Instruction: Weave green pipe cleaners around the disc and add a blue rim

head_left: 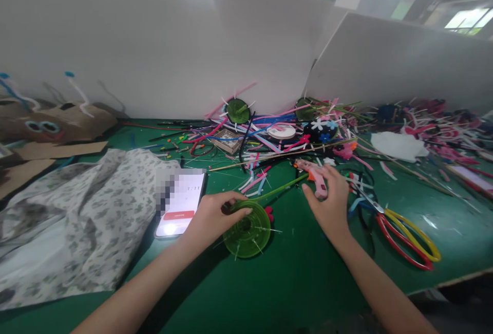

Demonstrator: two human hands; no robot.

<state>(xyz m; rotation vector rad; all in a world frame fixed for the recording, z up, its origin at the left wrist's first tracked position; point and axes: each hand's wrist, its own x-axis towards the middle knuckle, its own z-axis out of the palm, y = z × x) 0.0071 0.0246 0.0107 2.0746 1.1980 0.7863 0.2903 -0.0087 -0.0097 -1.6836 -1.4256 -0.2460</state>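
Note:
My left hand pinches the upper left rim of a clear green disc, with its thumb over the edge. Thin white threads or spikes stick out around the disc, and a green stem reaches from it to the upper right. A small red piece shows at its right edge. My right hand is at a pink glue gun with an orange trigger, its fingers curled over the handle and the thumb on the near side. The gun's nozzle points left. Part of the handle is hidden by the fingers.
Scissors with red and yellow handles lie right of my right hand. A lit phone and a patterned cloth are at left. Pipe cleaners and sticks pile up behind, with another green disc. A cardboard figure stands back left.

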